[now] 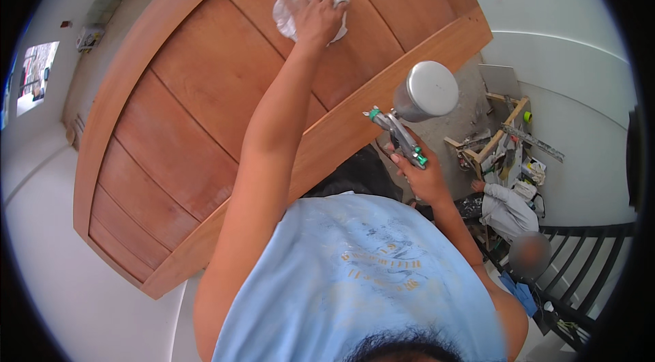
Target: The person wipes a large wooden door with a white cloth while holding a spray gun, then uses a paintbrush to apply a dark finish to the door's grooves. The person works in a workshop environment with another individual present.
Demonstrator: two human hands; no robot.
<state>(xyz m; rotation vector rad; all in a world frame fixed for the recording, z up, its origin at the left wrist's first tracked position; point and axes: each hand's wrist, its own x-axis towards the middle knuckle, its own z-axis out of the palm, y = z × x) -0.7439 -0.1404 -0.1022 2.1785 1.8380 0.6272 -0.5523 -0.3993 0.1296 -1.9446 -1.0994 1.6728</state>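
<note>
A large reddish-brown wooden panelled door or board (177, 123) with grooves and a raised border fills the upper left of the head view. My left hand (321, 17) rests on a crumpled white cloth (286, 14), fingers spread over it, pressing it against an upper panel of the wood. My right hand (416, 171) grips a spray gun (396, 133) with green fittings and a silver cup (430, 92) on top, held just beside the panel's lower right border. The gun's nozzle points toward the wood.
A crouching co-worker in a light top (508, 212) is below at right, beside a wooden frame with tools and materials (505, 137). A black railing (587, 259) runs along the lower right. White walls surround the panel, with a small opening (37, 72) at far left.
</note>
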